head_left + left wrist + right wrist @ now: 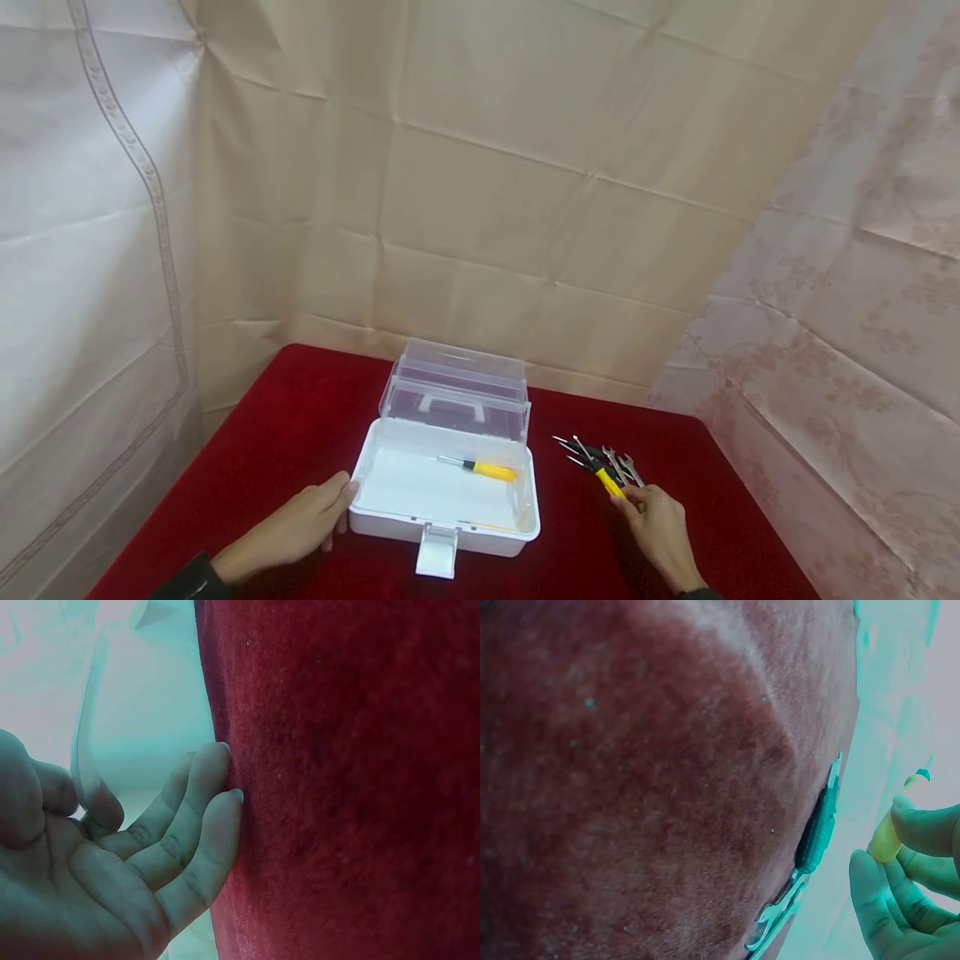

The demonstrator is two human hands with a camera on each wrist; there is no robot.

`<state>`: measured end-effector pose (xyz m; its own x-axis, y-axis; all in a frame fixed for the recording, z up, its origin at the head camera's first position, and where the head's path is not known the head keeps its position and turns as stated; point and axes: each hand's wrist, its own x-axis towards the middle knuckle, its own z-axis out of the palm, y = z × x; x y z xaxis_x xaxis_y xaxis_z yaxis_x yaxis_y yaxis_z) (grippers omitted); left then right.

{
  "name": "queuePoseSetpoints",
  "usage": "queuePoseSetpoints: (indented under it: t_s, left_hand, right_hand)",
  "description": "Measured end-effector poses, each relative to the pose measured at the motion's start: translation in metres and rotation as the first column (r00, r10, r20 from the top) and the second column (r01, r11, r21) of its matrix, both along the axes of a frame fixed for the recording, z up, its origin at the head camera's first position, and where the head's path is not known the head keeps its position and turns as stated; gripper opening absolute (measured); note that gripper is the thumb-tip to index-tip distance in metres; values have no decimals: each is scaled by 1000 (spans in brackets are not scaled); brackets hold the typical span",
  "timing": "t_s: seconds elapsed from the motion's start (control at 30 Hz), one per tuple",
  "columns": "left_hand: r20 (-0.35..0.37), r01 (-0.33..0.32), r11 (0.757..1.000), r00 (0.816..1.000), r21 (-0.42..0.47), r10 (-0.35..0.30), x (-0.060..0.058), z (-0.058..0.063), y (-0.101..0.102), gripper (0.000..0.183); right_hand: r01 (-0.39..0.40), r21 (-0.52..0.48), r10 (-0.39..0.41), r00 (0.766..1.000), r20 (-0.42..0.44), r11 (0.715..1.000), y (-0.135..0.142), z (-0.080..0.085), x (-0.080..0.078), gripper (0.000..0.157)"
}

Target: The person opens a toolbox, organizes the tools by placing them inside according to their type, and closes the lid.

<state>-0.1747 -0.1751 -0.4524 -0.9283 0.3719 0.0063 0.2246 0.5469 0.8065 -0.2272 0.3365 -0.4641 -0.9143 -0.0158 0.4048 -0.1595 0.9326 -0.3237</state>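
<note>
A white toolbox (362, 523) stands with its clear lid (457, 408) tipped back. My left hand (311, 517) holds its left wall, thumb at the rim and the other fingers along the outside; the left wrist view shows those fingers (206, 832) loosely bent. Inside the box lies a screwdriver (492, 472) with a yellow handle, and a thin yellow strip shows by the front wall. Right of the box, my right hand (663, 529) pinches the yellow handle of another screwdriver (610, 482) between thumb and fingers. Its shaft points away over the other tools.
Beyond the right hand, two open-ended wrenches (632, 469) lie beside several dark-handled tools (592, 451) on the red cloth (300, 417). The box's white front latch (437, 554) hangs down. Beige cloth (487, 208) hangs behind the table.
</note>
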Motion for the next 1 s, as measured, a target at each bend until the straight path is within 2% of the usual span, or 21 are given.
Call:
queuePoseSetpoints:
  t_s: [0.1,0.33,0.53,0.83,1.0]
  left_hand:
    - [-15,5,1000,1000,3,-5,0,-1,1,29]
    - [-19,10,1000,1000,12,-10,0,-2,2,28]
    - [-8,12,1000,1000,16,-12,1,-2,2,28]
    - [-18,4,1000,1000,25,-3,1,-3,2,28]
    - [-26,1,1000,1000,18,-1,0,-3,1,28]
  right_hand:
    - [9,-10,-9,1000,-6,1000,-1,1,1,11]
    - [63,-43,-58,994,91,997,-6,7,1,18]
    - [50,-39,-47,997,65,998,-9,8,2,16]
    - [70,-56,-64,992,109,996,-11,12,4,17]
    - [68,-58,-62,994,94,996,-12,12,5,16]
